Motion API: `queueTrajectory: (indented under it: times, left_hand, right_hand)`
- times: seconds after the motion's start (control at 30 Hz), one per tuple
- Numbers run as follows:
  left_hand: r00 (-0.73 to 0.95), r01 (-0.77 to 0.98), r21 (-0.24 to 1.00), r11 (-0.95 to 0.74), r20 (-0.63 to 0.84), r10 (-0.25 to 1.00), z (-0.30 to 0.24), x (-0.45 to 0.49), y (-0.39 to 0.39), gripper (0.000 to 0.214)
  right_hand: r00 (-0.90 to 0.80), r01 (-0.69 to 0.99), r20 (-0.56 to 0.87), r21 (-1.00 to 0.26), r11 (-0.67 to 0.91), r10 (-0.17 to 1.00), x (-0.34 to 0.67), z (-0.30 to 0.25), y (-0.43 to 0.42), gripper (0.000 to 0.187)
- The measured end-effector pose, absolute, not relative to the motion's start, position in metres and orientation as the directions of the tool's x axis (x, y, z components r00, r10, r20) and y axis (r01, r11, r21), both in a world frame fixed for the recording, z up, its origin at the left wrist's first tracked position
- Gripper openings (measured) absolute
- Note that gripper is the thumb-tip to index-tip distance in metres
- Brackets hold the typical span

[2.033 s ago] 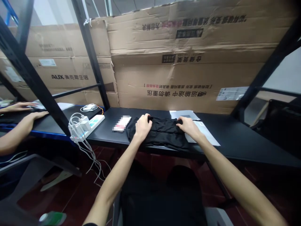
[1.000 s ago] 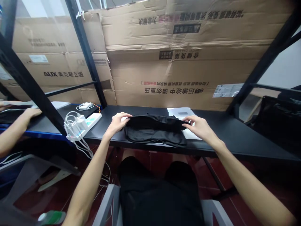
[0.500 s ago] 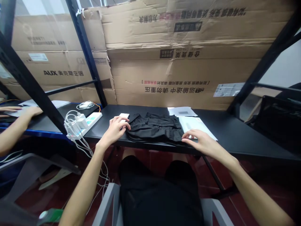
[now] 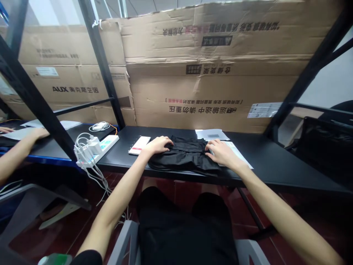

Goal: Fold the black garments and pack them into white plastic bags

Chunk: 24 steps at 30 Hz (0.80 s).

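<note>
Runs wide as a black tabletop (image 4: pixel 278 158). Carries toward the left a white power strip (image 4: pixel 111 141), set with white charger plugs (image 4: pixel 94 145) and trailing white cables (image 4: pixel 99 179) over the front edge. Bears a smartphone (image 4: pixel 139 144), screen up, just beside wrinkled black fabric (image 4: pixel 178 161) spread near the front edge. Holds a white sheet (image 4: pixel 212 133) behind the fabric's right end and another white sheet (image 4: pixel 236 150) to its right, visible only in part.

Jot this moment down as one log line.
left grip: on black fabric | right grip: at fabric's right end | phone: on desk, left of fabric
</note>
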<state>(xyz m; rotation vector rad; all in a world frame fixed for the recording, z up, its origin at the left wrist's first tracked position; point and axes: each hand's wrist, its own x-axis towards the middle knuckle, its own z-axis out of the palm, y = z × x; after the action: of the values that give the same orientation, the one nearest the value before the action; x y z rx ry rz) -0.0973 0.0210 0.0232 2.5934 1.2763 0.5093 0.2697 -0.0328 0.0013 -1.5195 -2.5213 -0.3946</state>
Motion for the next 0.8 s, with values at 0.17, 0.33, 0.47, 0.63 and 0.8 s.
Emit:
queueTrajectory:
  times: [0.17,0.33,0.47,0.63,0.8]
  left_hand:
    - [0.626,0.706,0.203,-0.679,0.271,0.731,0.016,-0.093,0.031,0.016]
    - [0.508,0.768,0.232,-0.598,0.349,0.788,0.017,-0.082,0.045,0.02]
    - [0.213,0.823,0.434,-0.366,0.36,0.908,0.02,-0.067,0.063,0.022]
    - [0.124,0.855,0.445,-0.268,0.327,0.937,0.015,-0.05,0.066,0.024]
    - [0.334,0.835,0.272,-0.478,0.44,0.834,0.007,-0.039,0.037,0.034]
  right_hand:
    - [-0.434,0.898,0.335,0.086,0.432,0.836,0.264,-0.001,-0.032,0.016]
    - [-0.222,0.947,0.458,-0.11,0.302,0.861,0.261,0.008,-0.017,0.023]
    - [-0.022,0.95,0.442,-0.271,0.157,0.897,0.258,0.02,0.013,0.029]
    - [0.044,0.976,0.357,-0.213,0.035,0.933,0.248,0.021,0.035,0.033]
    - [-0.105,0.979,0.468,-0.107,0.174,0.878,0.231,0.006,0.011,0.046]
